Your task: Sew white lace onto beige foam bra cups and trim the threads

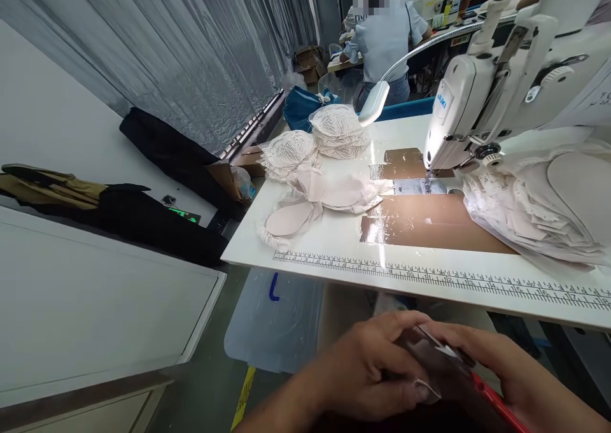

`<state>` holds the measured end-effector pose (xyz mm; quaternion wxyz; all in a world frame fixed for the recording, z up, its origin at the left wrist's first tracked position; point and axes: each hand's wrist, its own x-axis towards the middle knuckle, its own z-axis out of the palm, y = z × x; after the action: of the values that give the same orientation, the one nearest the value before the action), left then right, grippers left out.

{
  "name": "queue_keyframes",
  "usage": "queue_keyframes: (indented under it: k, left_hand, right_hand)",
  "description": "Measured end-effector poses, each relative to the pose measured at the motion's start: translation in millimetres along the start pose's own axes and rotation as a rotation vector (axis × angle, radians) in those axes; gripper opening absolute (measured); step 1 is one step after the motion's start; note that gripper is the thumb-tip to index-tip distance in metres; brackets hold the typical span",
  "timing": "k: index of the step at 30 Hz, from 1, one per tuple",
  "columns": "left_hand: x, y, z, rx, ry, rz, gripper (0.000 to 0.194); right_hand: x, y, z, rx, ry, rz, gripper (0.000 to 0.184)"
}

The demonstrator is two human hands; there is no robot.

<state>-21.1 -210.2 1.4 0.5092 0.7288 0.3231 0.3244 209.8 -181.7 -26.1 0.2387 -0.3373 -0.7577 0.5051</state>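
Both my hands are low at the bottom of the head view, below the front edge of the sewing table (429,280). My left hand (367,372) is closed around a small dark brown flat piece (439,369), thumb on top. My right hand (520,376) grips the same piece from the right, and a thin red item (496,404) runs along its underside; what it is I cannot make out. A white Juki sewing machine (501,89) stands on the table ahead, its needle over a shiny brown patch (429,220).
Beige cups with lace (315,200) lie left of the needle, with two stacks of white lace cups (334,130) behind and a big pile (548,210) at right. A ruler strip (429,277) lines the table front. Another person (382,38) works at the back. Dark garments (119,210) lie at left.
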Motion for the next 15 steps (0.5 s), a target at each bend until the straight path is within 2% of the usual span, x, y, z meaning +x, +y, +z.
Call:
queue_keyframes:
  k: [3, 5, 8, 11, 15]
  left_hand:
    - [1.9, -9.7, 5.1, -0.060, -0.024, -0.096, 0.020]
    - [0.2, -16.2, 9.2, -0.068, -0.057, -0.156, 0.020]
    - [-1.8, -25.8, 16.2, -0.047, -0.091, -0.169, 0.024]
    - [-2.2, -34.9, 22.8, -0.009, 0.000, -0.128, 0.031]
    - [-5.3, -42.2, 25.6, -0.055, 0.135, -0.091, 0.028]
  right_hand:
    - [14.7, -1.6, 8.5, 0.158, -0.040, 0.016, 0.043]
    - [17.2, 5.5, 17.7, 0.180, 0.025, 0.031, 0.045]
    - [12.6, 21.7, 30.5, 0.173, 0.114, 0.027, 0.044]
    - [4.8, 36.2, 33.5, 0.149, 0.192, 0.053, 0.039]
    - [-6.4, 49.2, 19.8, 0.049, 0.192, 0.123, 0.043]
